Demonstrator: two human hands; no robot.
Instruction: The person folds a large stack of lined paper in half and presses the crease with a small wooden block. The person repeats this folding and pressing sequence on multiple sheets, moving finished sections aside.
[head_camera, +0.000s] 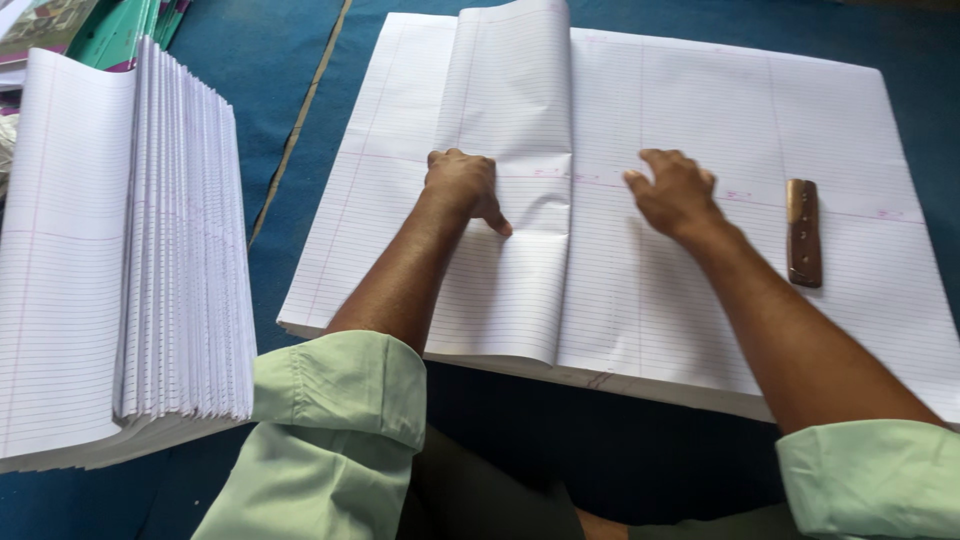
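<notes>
Your large sheets (700, 130) are white, ruled with fine blue-grey lines and thin pink margin lines. The folded stack (120, 260) beside them shows the same ruling. You see a brown wooden tool (803, 232), a deep blue tabletop (270, 70), and pale green sleeves (340, 420).

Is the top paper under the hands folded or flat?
Folded. The top sheet is doubled over, its edge a straight line down the stack, with the left hand pressing it.
</notes>
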